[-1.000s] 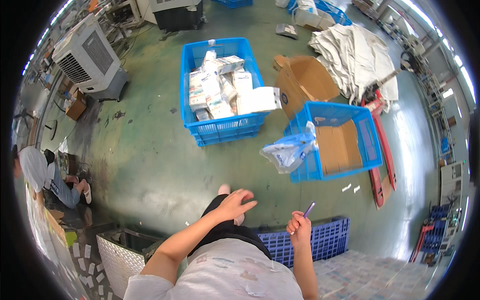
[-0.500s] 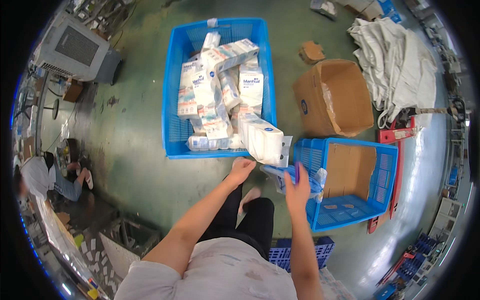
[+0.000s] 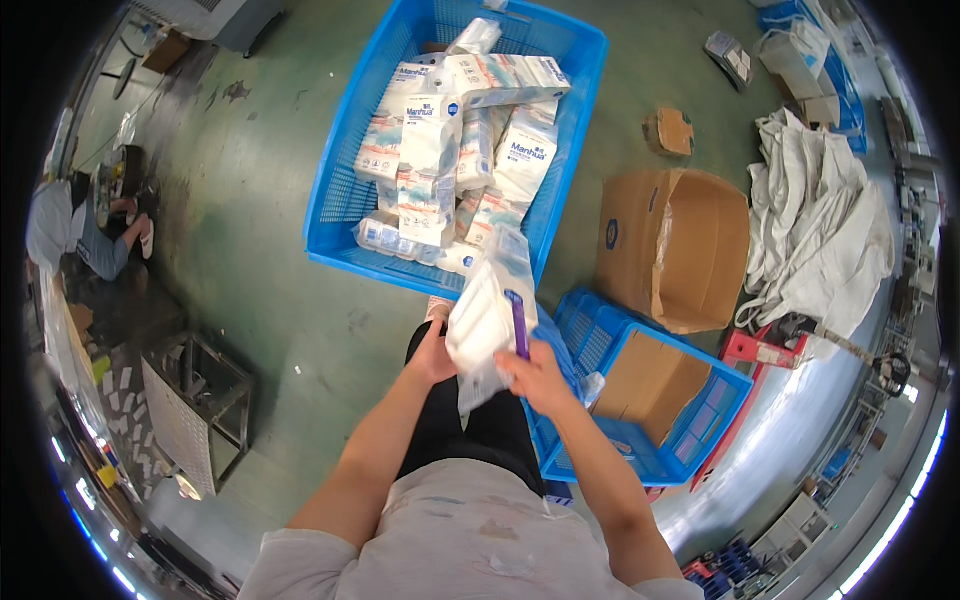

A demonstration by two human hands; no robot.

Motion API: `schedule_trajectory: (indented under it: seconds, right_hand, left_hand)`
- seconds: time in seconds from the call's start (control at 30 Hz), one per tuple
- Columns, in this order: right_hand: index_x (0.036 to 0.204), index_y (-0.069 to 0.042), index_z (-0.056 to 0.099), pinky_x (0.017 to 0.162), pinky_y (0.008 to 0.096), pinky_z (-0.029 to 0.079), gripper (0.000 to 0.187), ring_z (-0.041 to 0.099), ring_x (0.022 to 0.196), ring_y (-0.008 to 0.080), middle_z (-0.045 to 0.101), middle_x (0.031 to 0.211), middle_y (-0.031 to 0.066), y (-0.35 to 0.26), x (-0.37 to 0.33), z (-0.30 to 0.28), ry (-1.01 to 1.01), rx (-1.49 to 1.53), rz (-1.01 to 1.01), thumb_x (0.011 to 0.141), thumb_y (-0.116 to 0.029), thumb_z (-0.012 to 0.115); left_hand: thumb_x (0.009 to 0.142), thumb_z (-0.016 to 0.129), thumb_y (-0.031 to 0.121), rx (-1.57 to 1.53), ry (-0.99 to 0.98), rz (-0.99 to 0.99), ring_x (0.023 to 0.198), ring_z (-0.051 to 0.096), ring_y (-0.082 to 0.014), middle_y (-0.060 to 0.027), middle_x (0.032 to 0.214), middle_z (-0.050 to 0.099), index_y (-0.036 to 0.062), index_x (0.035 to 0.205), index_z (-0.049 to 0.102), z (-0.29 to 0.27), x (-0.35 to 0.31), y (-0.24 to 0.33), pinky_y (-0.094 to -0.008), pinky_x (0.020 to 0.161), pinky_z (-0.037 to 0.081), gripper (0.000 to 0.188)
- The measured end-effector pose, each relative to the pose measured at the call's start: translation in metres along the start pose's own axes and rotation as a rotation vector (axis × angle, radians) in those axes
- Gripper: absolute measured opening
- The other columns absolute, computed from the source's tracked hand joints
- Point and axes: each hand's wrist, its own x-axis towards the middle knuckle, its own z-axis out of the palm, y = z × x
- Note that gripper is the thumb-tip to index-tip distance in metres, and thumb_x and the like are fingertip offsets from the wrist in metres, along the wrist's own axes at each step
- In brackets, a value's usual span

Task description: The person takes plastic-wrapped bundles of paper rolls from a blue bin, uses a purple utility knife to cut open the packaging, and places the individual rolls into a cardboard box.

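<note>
Holds wrapped tissue pack at near rim of blue crate, gripping its left side with left hand, pinching purple pen-like tool over its right side with right hand, leaving many piled packs inside, likely much left

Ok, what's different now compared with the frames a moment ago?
The white pack, lying over the right side of the filled blue crate, has swung round toward the person, past the near rim. The left hand has come against its left side; the right hand has reached its near end. Unchanged: the slim purple tool in the right grip, the cardboard box right of the crate.
</note>
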Motion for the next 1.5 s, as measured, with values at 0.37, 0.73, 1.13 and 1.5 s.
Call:
schedule_trajectory:
  seconds: [0.37,0.73,1.13,1.5]
  right_hand:
    - [0.077,0.001,0.061,0.055,0.0251,0.04,0.023,0.049,0.059,0.0089,0.056,0.062,0.0043,0.015,-0.229,-0.143,0.052,-0.796,0.178,0.077,-0.021,0.066]
    - [0.107,0.002,0.052,0.051,0.0195,0.033,0.03,0.044,0.055,0.0077,0.052,0.073,0.0019,-0.118,-0.231,-0.152,0.351,-0.292,-0.72,0.089,-0.02,0.043]
    - [0.094,0.001,0.058,0.043,0.0202,0.031,0.022,0.041,0.046,0.0052,0.05,0.055,0.0005,-0.184,-0.232,-0.035,0.512,-0.478,-1.024,0.089,-0.018,0.049]
    - [0.097,-0.004,0.054,0.049,0.0388,0.042,0.019,0.055,0.057,0.0333,0.055,0.065,0.0175,-0.119,-0.222,0.002,0.577,-1.26,-0.962,0.085,-0.019,0.054]
  left_hand:
    - [0.079,0.058,0.028,0.056,-0.222,0.107,0.105,0.052,-0.028,-0.0168,0.117,0.052,-0.0023,0.122,0.044,0.16,0.038,-0.047,-0.0389,0.093,0.041,0.054]
    - [0.067,0.062,0.01,0.644,-0.451,0.305,0.103,0.053,-0.0294,-0.0206,0.115,0.049,-0.0059,0.128,0.03,0.28,-0.023,-0.068,-0.0391,0.085,0.046,0.071]
    - [0.057,0.061,0.008,0.619,-0.486,0.315,0.103,0.054,-0.0343,-0.023,0.117,0.049,-0.0069,0.126,0.033,0.24,-0.073,-0.021,-0.0422,0.088,0.046,0.077]
    - [0.057,0.058,0.014,0.493,-0.639,0.396,0.103,0.053,-0.0377,-0.023,0.118,0.049,-0.0059,0.126,0.034,0.23,-0.088,0.01,-0.0443,0.088,0.046,0.076]
